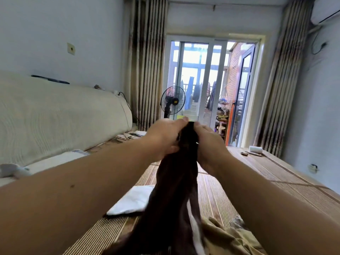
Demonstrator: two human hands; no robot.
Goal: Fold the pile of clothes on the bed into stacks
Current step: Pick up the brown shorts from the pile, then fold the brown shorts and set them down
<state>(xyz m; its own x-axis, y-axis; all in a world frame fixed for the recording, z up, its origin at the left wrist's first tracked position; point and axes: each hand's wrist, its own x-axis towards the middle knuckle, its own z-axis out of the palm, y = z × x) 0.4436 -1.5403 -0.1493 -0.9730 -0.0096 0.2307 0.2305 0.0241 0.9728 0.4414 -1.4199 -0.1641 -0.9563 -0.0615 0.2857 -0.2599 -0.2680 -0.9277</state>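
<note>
together both hands [187,140] pinch dark garment [174,190] top.

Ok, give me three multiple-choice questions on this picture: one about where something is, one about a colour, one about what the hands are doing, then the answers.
1. Where does the folded white cloth lie?
A. on the bed mat, left of the held garment
B. on a chair
C. over the person's shoulder

2. What colour is the held garment?
A. bright red
B. dark brown
C. yellow

3. What are the left hand and right hand doing?
A. resting flat on the mat
B. hanging with nothing in them
C. both gripping the top of the garment

Answers:
1 A, it lies flat on the mat beside the hanging fabric.
2 B, the hanging fabric reads dark brown.
3 C, the fingers of both hands curl round its upper edge, close together.
</note>
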